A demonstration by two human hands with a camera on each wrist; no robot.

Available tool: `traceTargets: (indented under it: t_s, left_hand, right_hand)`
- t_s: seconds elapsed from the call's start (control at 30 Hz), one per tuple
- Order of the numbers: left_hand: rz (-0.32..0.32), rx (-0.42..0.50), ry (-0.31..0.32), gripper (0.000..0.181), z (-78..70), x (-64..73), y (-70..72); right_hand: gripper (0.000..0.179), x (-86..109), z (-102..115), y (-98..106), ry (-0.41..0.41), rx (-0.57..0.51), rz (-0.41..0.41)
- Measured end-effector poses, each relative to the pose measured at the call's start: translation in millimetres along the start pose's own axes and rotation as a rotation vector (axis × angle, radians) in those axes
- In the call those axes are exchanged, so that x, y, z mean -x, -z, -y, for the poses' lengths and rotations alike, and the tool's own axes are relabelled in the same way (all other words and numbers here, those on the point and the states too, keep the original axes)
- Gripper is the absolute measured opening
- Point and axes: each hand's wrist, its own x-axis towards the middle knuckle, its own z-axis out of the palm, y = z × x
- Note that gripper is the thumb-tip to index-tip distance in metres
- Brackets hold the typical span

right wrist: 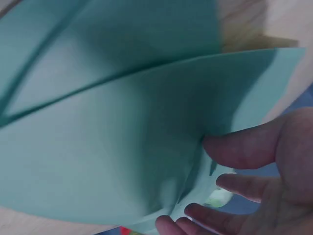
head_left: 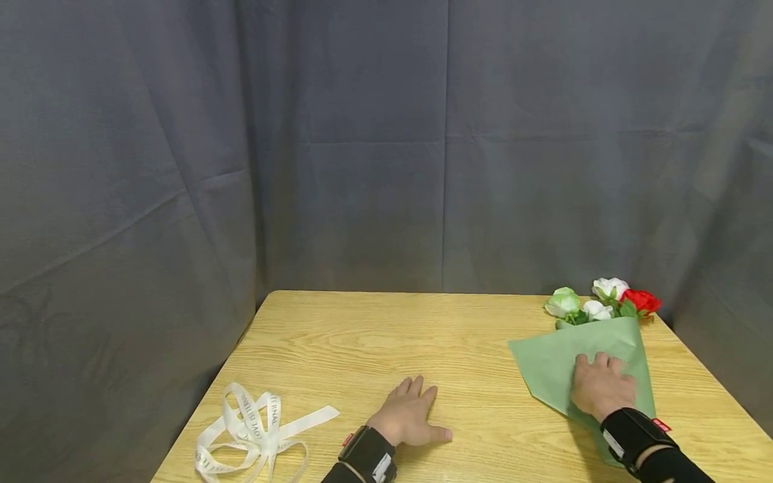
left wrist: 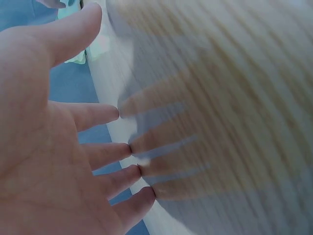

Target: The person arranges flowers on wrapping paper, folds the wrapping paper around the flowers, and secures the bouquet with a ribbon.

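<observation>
On the right of the table lies a bouquet [head_left: 592, 365] wrapped in green paper, its flower heads pointing to the far edge. White, pale green and red flowers [head_left: 598, 307] show at its top. My right hand [head_left: 604, 388] rests on the wrapping. In the right wrist view its thumb and fingers [right wrist: 234, 149] are spread apart, with tips touching the creased green paper [right wrist: 98, 147]. My left hand [head_left: 410, 412] lies on the table with fingers spread; its fingertips [left wrist: 124, 148] touch the wood and hold nothing. To its left is a looped white printed ribbon [head_left: 260, 433].
The wooden table [head_left: 374, 335] has a grey curtain [head_left: 362, 147] behind it and on both sides. The flowers reach the table's far right corner. One ribbon end [head_left: 311, 422] stretches towards my left hand.
</observation>
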Motion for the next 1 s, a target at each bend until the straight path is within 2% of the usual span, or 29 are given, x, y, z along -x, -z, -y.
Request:
traceTargets:
  t_s: [0.3, 0.63, 1.0]
  left_hand:
    - [-0.013, 0.053, 0.018, 0.086, 3.4, 4.0, 7.2]
    - [-0.131, 0.092, 0.032, 0.079, 24.3, 18.7, 33.3]
    - [-0.236, 0.051, 0.174, 0.075, 59.8, 41.6, 49.9]
  right_hand:
    - [0.036, 4.9, 25.6, 3.5, 0.107, -0.045, -0.148]
    - [0.029, 10.7, 56.9, 2.5, 0.252, -0.051, -0.371]
    - [0.040, 13.7, 71.8, 2.6, 0.292, -0.065, -0.371]
